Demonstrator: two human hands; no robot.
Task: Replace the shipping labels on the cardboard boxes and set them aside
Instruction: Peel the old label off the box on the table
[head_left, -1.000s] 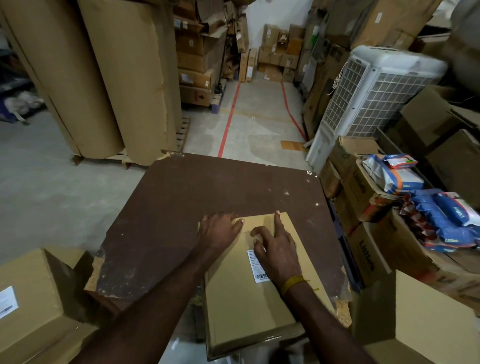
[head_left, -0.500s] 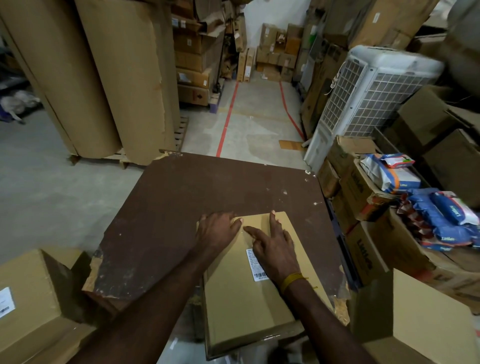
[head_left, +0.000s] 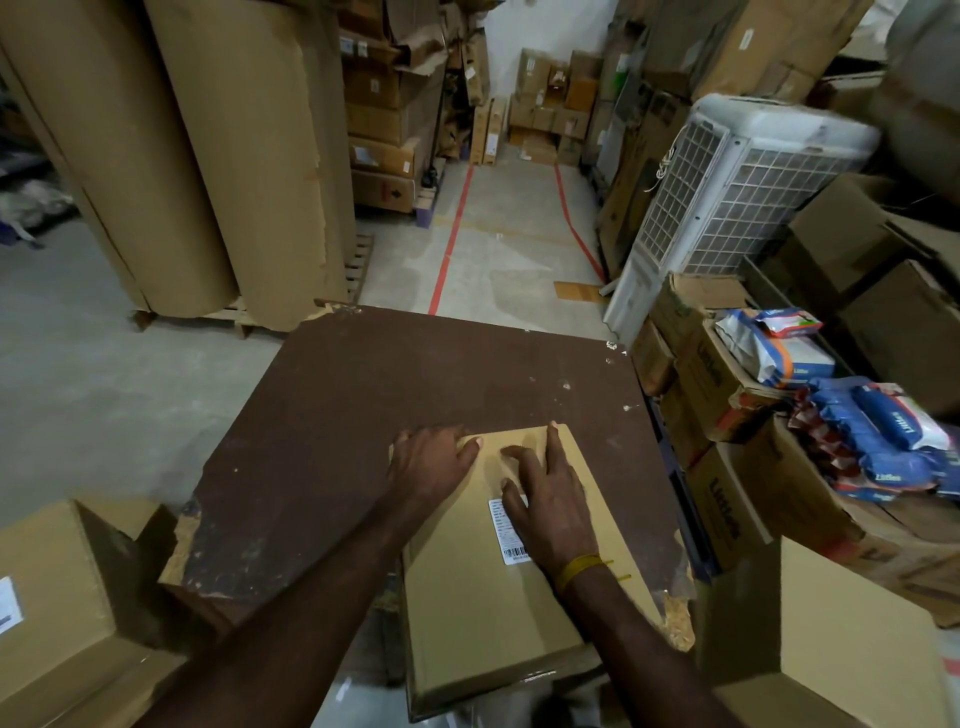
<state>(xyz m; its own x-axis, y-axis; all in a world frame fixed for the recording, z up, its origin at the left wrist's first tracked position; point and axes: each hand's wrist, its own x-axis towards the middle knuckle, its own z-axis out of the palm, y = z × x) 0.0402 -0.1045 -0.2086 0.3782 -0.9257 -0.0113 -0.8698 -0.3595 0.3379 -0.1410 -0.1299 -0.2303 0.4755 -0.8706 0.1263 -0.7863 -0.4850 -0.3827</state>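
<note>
A flat cardboard box (head_left: 498, 613) lies on the worn brown table (head_left: 363, 415), its near end overhanging the table's front edge. A white shipping label (head_left: 506, 530) with a barcode sits on the box's top, mostly covered by my right hand (head_left: 550, 499), which lies flat on it with fingers stretched toward the far edge. My left hand (head_left: 431, 462) rests on the box's far left corner, thumb out on the cardboard and fingers over the edge.
A labelled cardboard box (head_left: 52, 613) stands at lower left, another plain one (head_left: 841, 644) at lower right. Stacked cartons with blue and white packets (head_left: 883, 436) line the right side beside a white air cooler (head_left: 737, 197). Tall cardboard rolls (head_left: 182, 156) stand at back left.
My right hand's fingers have slid slightly over the label and box top. The left hand stays on the far corner. The box has not moved.
</note>
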